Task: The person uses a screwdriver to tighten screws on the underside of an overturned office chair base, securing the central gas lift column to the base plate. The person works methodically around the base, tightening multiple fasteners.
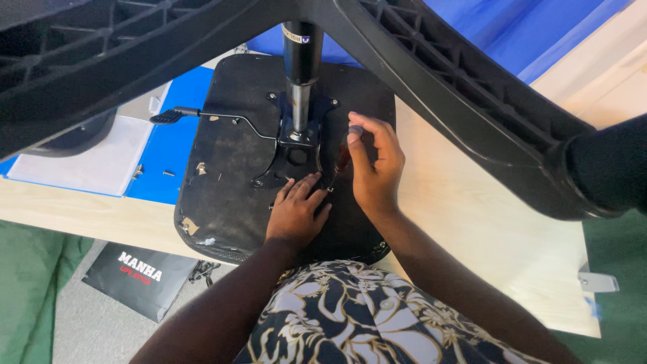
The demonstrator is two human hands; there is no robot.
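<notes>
Right hand pinch grip on tool; left hand flat.

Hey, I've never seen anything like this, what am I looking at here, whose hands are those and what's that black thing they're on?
This is a single view from a camera worn on a person's head, looking down at their own bare hands. An upside-down office chair seat lies on a pale wooden table. Its metal mechanism plate and gas cylinder point up toward the camera, and the chair's star-shaped base spreads overhead. The left hand rests flat on the seat. The right hand pinches something small and dark; I can't tell what. A lever sticks out leftward, and loose screws lie on a blue sheet.
</notes>
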